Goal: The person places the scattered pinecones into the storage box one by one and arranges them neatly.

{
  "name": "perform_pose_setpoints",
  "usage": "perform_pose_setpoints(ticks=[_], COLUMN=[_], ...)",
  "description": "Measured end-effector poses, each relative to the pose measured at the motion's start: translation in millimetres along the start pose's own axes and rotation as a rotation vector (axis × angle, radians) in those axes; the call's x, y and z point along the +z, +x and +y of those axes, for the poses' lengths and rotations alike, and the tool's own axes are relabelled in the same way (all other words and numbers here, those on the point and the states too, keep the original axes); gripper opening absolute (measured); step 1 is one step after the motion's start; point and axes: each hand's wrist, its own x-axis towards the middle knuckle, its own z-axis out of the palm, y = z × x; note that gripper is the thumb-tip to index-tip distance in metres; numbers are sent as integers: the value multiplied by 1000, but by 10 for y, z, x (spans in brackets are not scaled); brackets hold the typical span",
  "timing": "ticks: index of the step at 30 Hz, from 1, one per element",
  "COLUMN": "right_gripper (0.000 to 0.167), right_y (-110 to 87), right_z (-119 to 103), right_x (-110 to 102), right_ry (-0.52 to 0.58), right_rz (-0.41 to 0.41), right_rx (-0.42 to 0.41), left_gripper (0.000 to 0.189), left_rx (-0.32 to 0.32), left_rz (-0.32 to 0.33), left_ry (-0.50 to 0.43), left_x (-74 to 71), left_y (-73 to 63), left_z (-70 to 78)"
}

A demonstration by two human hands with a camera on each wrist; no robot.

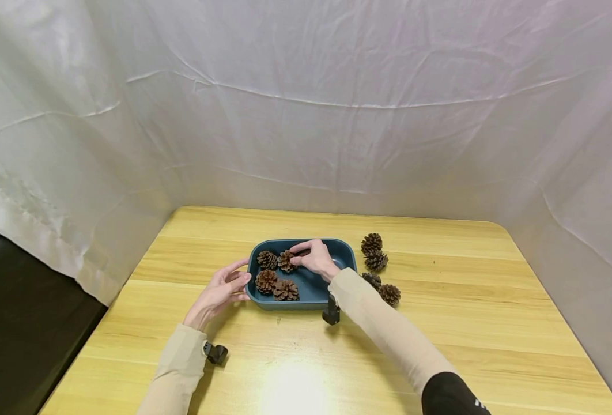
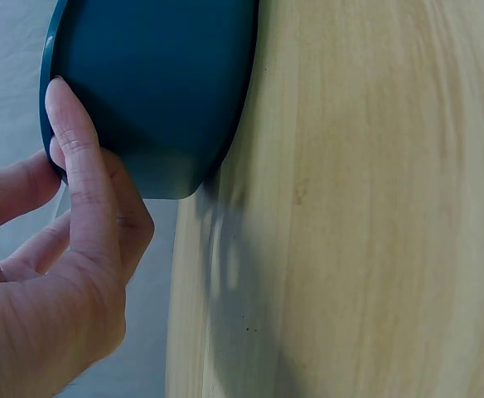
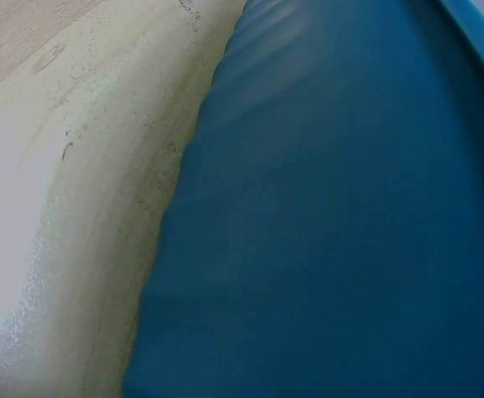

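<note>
A dark blue rectangular tub (image 1: 301,306) stands on the table, with several brown pine cones in its left half. At its left end my left hand (image 1: 224,293) holds the rim between thumb and fingers; the left wrist view shows this hand (image 2: 76,224) on the tub's end wall (image 2: 159,174). My right hand (image 1: 316,257) reaches inside, thumb and forefinger pinching a pine cone (image 1: 285,261) at the back. Beside it sits another cone (image 1: 267,259), and two more (image 1: 266,281) lie in front. The right wrist view has only the tub's outer wall (image 3: 325,215), no hand.
Right of the tub, several pine cones (image 1: 376,260) lie on the wooden table (image 1: 467,323), some partly behind the right forearm. Pale cloth (image 1: 337,144) hangs around the back and sides. A dark surface (image 1: 21,323) shows at the far left.
</note>
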Motion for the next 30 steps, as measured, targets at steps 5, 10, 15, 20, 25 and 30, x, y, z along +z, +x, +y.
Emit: perform_pose_setpoints(ticks=[5, 10, 15, 20, 25, 30], right_gripper=[25, 26, 27, 27, 27, 27], right_y=[5, 5, -5, -19, -29, -41], right_z=[5, 0, -13, -27, -52, -63], right_x=[-2, -13, -22, -37, -60, -84], right_ry=[-2, -8, -11, -9, 10, 33], right_rz=[-4, -8, -10, -8, -2, -5], right_rx=[-1, -7, -7, -5, 0, 7], left_gripper=[63, 63, 63, 62, 63, 62], left_rx=[-1, -2, -2, -4, 2, -3], left_rz=[0, -1, -2, 3, -2, 7], left_ry=[-4, -8, -7, -5, 2, 9], left_x=[-1, -1, 3, 0, -3, -8], left_y=[1, 2, 1, 4, 3, -1], left_z=[-1, -2, 3, 6, 5, 4])
